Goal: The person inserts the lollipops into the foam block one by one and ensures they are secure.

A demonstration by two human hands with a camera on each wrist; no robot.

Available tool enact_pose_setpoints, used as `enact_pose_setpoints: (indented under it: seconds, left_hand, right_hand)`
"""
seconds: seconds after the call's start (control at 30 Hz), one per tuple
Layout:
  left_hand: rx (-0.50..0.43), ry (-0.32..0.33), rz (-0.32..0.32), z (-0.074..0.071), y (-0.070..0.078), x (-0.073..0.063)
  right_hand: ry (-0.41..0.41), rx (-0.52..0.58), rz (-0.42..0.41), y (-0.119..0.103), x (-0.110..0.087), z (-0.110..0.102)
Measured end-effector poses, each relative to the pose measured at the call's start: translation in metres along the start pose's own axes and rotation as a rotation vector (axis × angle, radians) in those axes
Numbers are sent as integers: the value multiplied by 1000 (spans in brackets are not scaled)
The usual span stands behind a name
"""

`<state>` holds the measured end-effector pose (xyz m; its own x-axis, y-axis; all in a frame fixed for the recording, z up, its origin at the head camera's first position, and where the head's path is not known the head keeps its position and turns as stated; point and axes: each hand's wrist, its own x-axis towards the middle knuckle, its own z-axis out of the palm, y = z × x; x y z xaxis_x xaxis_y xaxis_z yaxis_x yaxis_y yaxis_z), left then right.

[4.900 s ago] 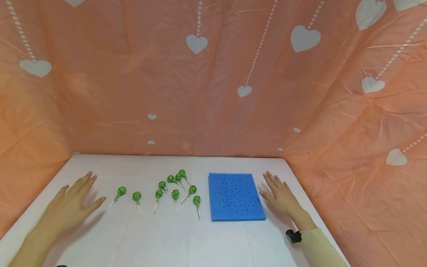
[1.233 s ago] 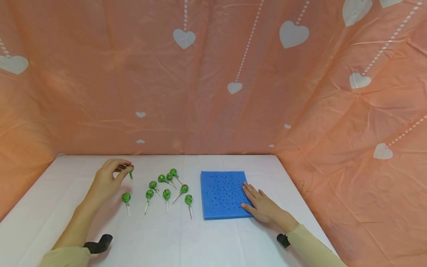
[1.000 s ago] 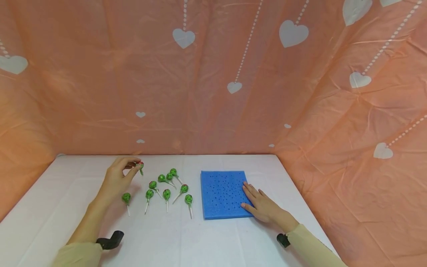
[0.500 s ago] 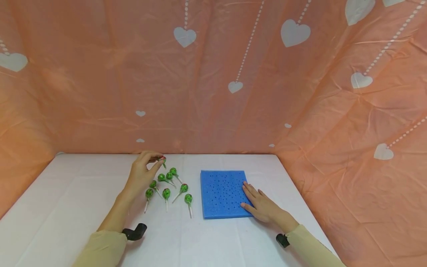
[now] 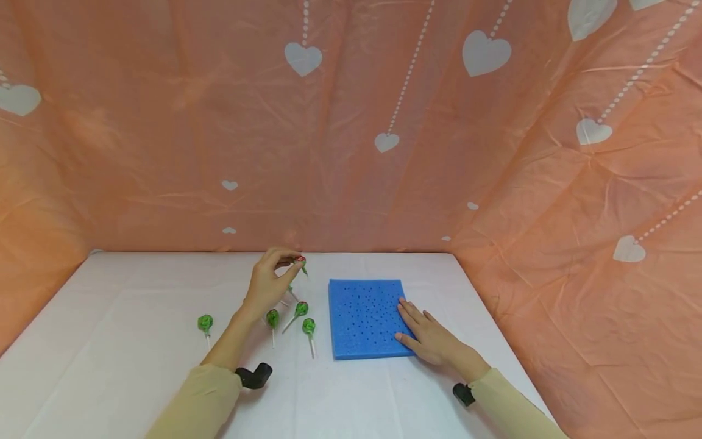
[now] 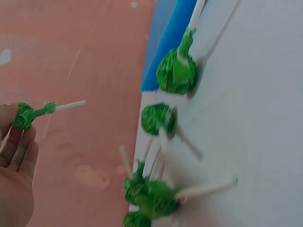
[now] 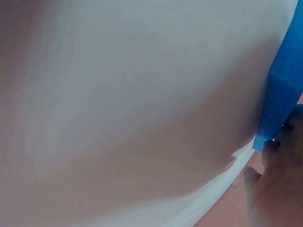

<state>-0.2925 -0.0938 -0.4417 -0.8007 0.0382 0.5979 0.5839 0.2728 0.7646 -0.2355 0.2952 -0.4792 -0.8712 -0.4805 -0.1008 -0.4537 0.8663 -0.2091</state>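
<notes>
A green-wrapped lollipop (image 6: 24,117) is pinched by its head in the left hand (image 5: 267,283), white stick (image 6: 71,105) pointing away; right of that grip, a hole-dotted blue block (image 5: 366,320) lies flat.

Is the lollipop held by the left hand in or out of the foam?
Out: the left hand pinches the lollipop, and its stick shows bare, apart from the foam.

One of the hands (image 6: 17,175) pinches a green-wrapped lollipop (image 6: 42,110).
</notes>
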Motion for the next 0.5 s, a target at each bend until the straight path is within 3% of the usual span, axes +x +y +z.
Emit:
enact_pose_setpoints:
  seconds: [0.5]
  left_hand:
    - [-77, 3, -69, 46, -3, 10]
  right_hand:
    - [1, -1, 0, 2, 2, 1]
